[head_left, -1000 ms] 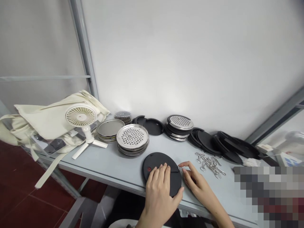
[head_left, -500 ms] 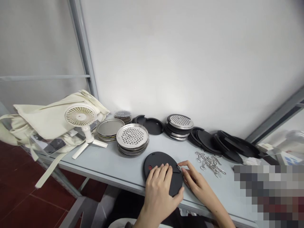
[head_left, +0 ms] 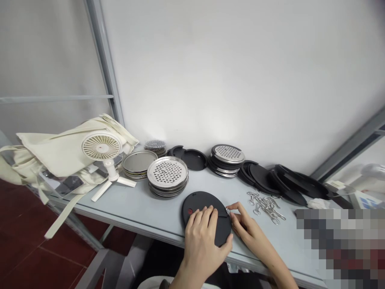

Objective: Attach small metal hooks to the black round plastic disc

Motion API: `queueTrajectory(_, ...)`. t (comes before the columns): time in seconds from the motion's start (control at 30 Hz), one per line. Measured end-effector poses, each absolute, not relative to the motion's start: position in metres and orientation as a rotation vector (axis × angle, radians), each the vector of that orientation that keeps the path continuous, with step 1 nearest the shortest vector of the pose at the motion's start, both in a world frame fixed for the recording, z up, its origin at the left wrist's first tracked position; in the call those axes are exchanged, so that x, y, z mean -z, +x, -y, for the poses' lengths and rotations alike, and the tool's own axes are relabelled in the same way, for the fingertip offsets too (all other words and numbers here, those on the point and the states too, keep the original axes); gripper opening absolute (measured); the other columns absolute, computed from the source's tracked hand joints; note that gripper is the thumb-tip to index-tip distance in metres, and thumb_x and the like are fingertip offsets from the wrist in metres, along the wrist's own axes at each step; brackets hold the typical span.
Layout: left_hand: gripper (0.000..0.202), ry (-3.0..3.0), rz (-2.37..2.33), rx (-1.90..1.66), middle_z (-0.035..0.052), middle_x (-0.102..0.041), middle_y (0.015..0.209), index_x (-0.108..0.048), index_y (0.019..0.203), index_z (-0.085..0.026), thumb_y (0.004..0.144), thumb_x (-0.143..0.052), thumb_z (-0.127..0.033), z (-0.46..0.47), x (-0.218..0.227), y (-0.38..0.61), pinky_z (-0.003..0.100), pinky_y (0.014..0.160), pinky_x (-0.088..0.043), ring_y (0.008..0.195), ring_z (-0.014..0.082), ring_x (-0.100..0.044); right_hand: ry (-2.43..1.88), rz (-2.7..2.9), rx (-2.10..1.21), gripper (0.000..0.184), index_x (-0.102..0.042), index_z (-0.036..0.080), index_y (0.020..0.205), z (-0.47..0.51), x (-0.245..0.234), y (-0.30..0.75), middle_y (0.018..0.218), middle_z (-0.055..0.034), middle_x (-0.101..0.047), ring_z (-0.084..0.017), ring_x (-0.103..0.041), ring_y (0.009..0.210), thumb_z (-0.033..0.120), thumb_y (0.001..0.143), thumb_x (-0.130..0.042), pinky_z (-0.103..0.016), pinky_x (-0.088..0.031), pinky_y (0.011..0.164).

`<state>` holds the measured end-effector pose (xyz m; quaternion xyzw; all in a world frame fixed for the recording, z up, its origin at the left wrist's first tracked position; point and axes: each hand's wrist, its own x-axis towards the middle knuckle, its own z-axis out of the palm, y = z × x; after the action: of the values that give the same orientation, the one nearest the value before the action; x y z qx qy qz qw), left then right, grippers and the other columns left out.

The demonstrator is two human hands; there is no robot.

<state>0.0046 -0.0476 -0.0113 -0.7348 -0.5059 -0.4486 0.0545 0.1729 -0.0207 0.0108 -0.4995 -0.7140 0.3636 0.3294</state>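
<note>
Black disc slid slightly rightward over the last second | I see left hand's fingertips shifted right with it | by right hand's fingertips, I see less of the wire clip than half a second ago

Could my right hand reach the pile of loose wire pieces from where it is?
Probably yes: the pile lies on the table near your right hand, with nothing visible between them. But that hand seems to hold a small metal piece at the edge of the black disc.
</note>
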Motion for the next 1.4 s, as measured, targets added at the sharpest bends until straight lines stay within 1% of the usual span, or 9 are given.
queueTrajectory(0.13, 0.049, -2.223, 1.537, 1.362, 0.006, -0.064, 0.122, -0.058, 0.123, -0.019, 0.079, -0.063, -0.04, 0.0477, 0.0104, 0.0052, 0.043, 0.099, -0.045, 0.109, 0.0265, -0.06, -1.317, 1.861, -0.955, 0.033, -0.037, 0.022, 0.111, 0.02, -0.0098, 0.1747, 0.062, 0.0069, -0.042, -0.014, -0.043, 0.058, 0.052, 0.098, -0.033, -0.024, -0.038, 0.06)
queueTrajectory(0.27, 0.05, -2.226, 1.537, 1.354, 0.0062, -0.063, 0.122, -0.058, 0.123, -0.019, 0.078, -0.063, -0.039, 0.0482, 0.01, 0.0053, 0.043, 0.098, -0.045, 0.108, 0.0266, -0.06, -1.313, 1.833, -0.936, 0.036, -0.043, 0.02, 0.111, 0.0186, -0.007, 0.1771, 0.06, 0.0073, -0.041, -0.013, -0.044, 0.055, 0.053, 0.096, -0.038, -0.024, -0.038, 0.057)
queueTrajectory(0.47, 0.052, -2.237, 1.545, 1.36, 0.0049, -0.063, 0.122, -0.057, 0.123, -0.019, 0.076, -0.065, -0.038, 0.0484, 0.0104, 0.0053, 0.043, 0.099, -0.045, 0.109, 0.0255, -0.06, -1.331, 1.839, -0.818, 0.033, -0.05, 0.017, 0.111, 0.0167, -0.0023, 0.18, 0.058, 0.0065, -0.043, -0.013, -0.045, 0.055, 0.046, 0.096, -0.042, -0.024, -0.038, 0.056)
queueTrajectory(0.63, 0.051, -2.243, 1.53, 1.38, 0.0053, -0.064, 0.122, -0.058, 0.123, -0.019, 0.076, -0.065, -0.038, 0.048, 0.0108, 0.0057, 0.043, 0.099, -0.045, 0.108, 0.0259, -0.06, -1.332, 1.862, -0.764, 0.025, -0.048, 0.018, 0.108, 0.0175, -0.002, 0.1796, 0.059, 0.0054, -0.048, -0.013, -0.044, 0.056, 0.038, 0.095, -0.042, -0.024, -0.037, 0.056)
queueTrajectory(0.93, 0.05, -2.223, 1.521, 1.403, 0.0059, -0.065, 0.12, -0.059, 0.121, -0.019, 0.075, -0.064, -0.039, 0.0472, 0.0109, 0.0087, 0.043, 0.098, -0.046, 0.107, 0.0261, -0.061, -1.353, 1.843, -0.783, 0.02, -0.045, 0.019, 0.105, 0.0179, -0.0019, 0.1789, 0.058, 0.0075, -0.042, -0.013, -0.04, 0.055, 0.034, 0.091, -0.044, -0.023, -0.034, 0.056)
queueTrajectory(1.03, 0.049, -2.186, 1.539, 1.401, 0.0061, -0.065, 0.12, -0.059, 0.121, -0.018, 0.076, -0.064, -0.038, 0.0453, 0.0115, 0.01, 0.043, 0.097, -0.046, 0.108, 0.0259, -0.06, -1.363, 1.838, -0.79, 0.016, -0.047, 0.02, 0.097, 0.0191, -0.0015, 0.1802, 0.058, 0.0076, -0.039, -0.013, -0.04, 0.055, 0.034, 0.091, -0.046, -0.023, -0.034, 0.056)
queueTrajectory(1.13, 0.048, -2.133, 1.554, 1.376, 0.008, -0.064, 0.12, -0.058, 0.121, -0.015, 0.078, -0.062, -0.036, 0.043, 0.0115, 0.0111, 0.043, 0.096, -0.046, 0.108, 0.0267, -0.06, -1.376, 1.82, -0.755, 0.016, -0.048, 0.02, 0.092, 0.0204, -0.0012, 0.1805, 0.062, 0.005, -0.044, -0.013, -0.044, 0.059, 0.036, 0.092, -0.046, -0.024, -0.037, 0.059)
queueTrajectory(1.23, 0.047, -2.135, 1.548, 1.357, 0.0089, -0.064, 0.12, -0.059, 0.121, -0.015, 0.079, -0.061, -0.036, 0.0418, 0.0112, 0.0113, 0.043, 0.096, -0.046, 0.107, 0.0271, -0.06, -1.378, 1.811, -0.734, 0.02, -0.049, 0.021, 0.098, 0.0202, -0.0014, 0.1794, 0.067, 0.0026, -0.048, -0.015, -0.047, 0.062, 0.04, 0.095, -0.042, -0.026, -0.04, 0.061)
queueTrajectory(1.4, 0.047, -2.131, 1.546, 1.36, 0.0083, -0.064, 0.12, -0.059, 0.121, -0.015, 0.079, -0.061, -0.036, 0.0424, 0.0116, 0.0106, 0.043, 0.096, -0.046, 0.107, 0.0268, -0.06, -1.346, 1.771, -0.77, 0.025, -0.043, 0.023, 0.113, 0.0192, -0.0016, 0.1785, 0.064, 0.0046, -0.046, -0.016, -0.049, 0.062, 0.042, 0.098, -0.038, -0.027, -0.042, 0.063)
